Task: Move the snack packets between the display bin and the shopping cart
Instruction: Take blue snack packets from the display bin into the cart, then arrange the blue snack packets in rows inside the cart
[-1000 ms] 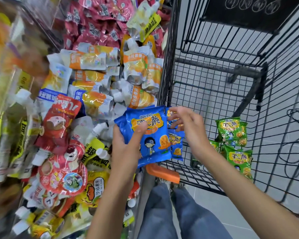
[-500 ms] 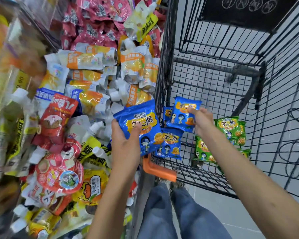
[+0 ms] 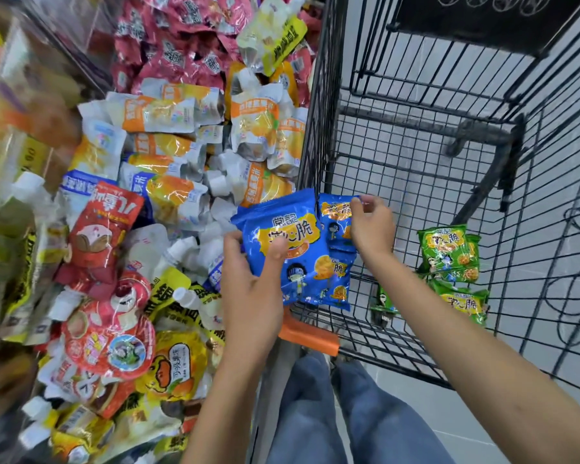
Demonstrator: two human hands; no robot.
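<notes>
- Cart [image 3: 416, 169]: its wire floor is open mesh. A packet released edge-on near the left wall may wedge in the bars or tip through instead of lying flat.
- Bin [image 3: 67, 51]: it is heaped with loose pouches right up to its right edge, beside the cart. A forearm brushing that heap could push pouches over the edge or bury a packet meant for the cart.
- Blue stack [image 3: 282, 242]: the left grip [image 3: 252, 296] is clamped on it, thumb across the front, above the bin's right edge and against the cart's left wall. The glossy packets may fan apart and slide out, falling on either side.
- Green packets [image 3: 449, 252]: these lie on the cart floor toward its right wall, well apart from both hands and unlikely to be disturbed.
- Blue packet [image 3: 335, 214]: the right grip [image 3: 372, 229] pinches its top edge inside the cart, just beside the stack. Such a thin pinch could slip. Whether the blue packet below it rests on the floor or belongs to the stack, I cannot tell.
</notes>
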